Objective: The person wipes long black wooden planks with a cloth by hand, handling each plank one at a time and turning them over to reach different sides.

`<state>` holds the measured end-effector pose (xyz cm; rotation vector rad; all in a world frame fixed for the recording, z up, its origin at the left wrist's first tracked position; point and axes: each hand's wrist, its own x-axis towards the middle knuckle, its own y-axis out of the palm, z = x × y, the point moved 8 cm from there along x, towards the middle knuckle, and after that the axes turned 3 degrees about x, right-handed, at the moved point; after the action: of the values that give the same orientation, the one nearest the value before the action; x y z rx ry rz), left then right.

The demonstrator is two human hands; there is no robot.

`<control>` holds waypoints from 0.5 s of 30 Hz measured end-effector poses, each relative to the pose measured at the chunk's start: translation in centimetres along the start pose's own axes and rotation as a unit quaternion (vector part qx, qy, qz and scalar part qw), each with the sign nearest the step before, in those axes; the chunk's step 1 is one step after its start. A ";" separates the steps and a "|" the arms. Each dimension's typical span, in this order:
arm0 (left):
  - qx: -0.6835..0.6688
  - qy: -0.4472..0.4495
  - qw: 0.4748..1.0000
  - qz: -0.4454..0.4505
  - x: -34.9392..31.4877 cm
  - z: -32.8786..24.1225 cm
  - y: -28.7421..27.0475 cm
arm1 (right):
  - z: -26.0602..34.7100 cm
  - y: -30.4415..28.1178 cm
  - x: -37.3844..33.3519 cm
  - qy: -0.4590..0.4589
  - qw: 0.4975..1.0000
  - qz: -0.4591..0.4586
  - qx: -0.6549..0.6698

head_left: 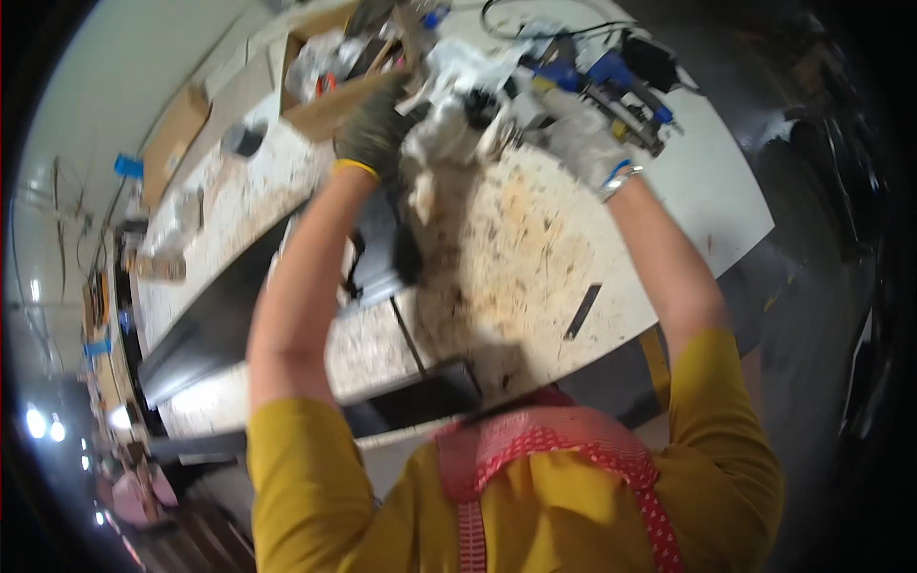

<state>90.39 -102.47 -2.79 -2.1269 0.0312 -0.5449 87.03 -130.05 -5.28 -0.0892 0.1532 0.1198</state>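
Observation:
My left hand, in a dark glove with a yellow cuff, reaches to the far side of the table beside an open cardboard box. My right hand, in a pale glove, is stretched forward at the right edge of a heap of crumpled white material. Small dark and grey pieces lie in that heap between the hands. Just beyond my right hand are blue-and-black tools. Motion smears the fingers of both hands, so what they touch or hold does not show.
The white, stained tabletop carries a short black strip. Long black panels lie at the left. A grey roll sits left of the box, and a black cable curves at the far edge.

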 end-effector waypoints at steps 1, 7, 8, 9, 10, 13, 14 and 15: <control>0.024 -0.026 0.999 0.039 -1.3 0.6 -2.5 | 2.0 -0.7 -2.4 -0.070 0.981 -0.016 -0.179; 0.316 -0.113 0.913 0.231 -19.3 6.3 -10.6 | -4.0 -2.0 -4.9 -0.326 0.892 0.023 -0.311; 0.246 -0.118 0.940 0.204 -21.2 6.7 -11.0 | -3.2 -0.9 -5.9 -0.329 0.889 0.043 -0.317; 0.170 -0.117 0.963 0.175 -21.3 5.8 -10.8 | -3.1 -0.5 -6.8 -0.328 0.884 0.058 -0.327; 0.239 -0.165 0.940 0.177 -21.5 6.2 -11.3 | -6.0 -1.4 -6.0 -0.259 0.919 0.070 -0.289; 0.209 -0.206 0.949 0.118 -21.4 5.3 -14.0 | -5.0 0.4 -10.7 -0.021 0.971 0.129 0.202; 0.037 -0.283 0.955 0.077 -22.7 6.4 -15.6 | -3.2 1.2 -12.3 -0.056 0.993 0.091 0.046; -0.145 -0.340 0.928 0.038 -23.9 7.2 -17.0 | -2.8 1.3 -14.3 -0.059 0.994 0.079 0.040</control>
<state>68.60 -81.59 -1.70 -2.4851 -0.2072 0.2833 72.38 -130.60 -5.88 0.0104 0.0462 0.2764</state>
